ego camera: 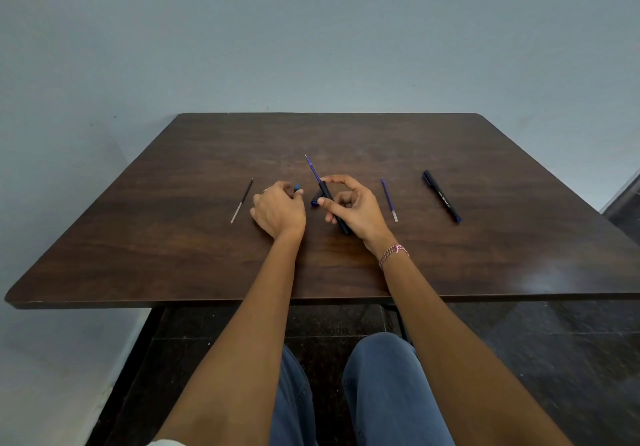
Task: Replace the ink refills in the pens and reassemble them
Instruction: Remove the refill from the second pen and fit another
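Observation:
My right hand (353,208) pinches a black pen barrel (333,208) near the table's middle, and a blue ink refill (312,170) sticks out of the barrel's far end. A small dark blue pen cap (316,200) lies on the table just left of the barrel. My left hand (278,211) rests on the table with its fingers curled round a small blue pen piece (296,187). A dark refill (242,200) lies left of my left hand. A purple refill (389,198) lies right of my right hand. Further right lies a whole black pen (441,195).
The dark wooden table (207,255) stands against a blue-grey wall, with its front edge near my knees. A dark floor shows below the table.

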A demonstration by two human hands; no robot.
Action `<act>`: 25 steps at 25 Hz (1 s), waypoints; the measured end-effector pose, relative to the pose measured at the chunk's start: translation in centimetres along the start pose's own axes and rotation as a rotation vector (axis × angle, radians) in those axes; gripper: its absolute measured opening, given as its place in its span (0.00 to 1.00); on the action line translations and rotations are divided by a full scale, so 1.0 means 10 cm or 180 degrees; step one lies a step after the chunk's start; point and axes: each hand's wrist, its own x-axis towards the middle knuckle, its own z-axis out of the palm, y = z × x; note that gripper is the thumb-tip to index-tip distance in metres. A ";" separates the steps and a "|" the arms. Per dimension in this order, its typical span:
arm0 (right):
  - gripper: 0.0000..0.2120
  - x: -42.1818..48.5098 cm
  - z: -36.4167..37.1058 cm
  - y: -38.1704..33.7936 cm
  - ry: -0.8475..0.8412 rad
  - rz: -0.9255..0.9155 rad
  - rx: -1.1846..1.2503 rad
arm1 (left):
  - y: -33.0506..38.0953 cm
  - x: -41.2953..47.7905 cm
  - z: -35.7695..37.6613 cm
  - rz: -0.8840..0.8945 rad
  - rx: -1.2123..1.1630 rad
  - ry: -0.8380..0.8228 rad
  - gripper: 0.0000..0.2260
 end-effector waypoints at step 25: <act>0.19 -0.01 0.01 0.02 0.0073 -0.0195 -0.0307 | -0.06 -0.04 -0.08 0.0175 -0.3741 -0.1231 0.03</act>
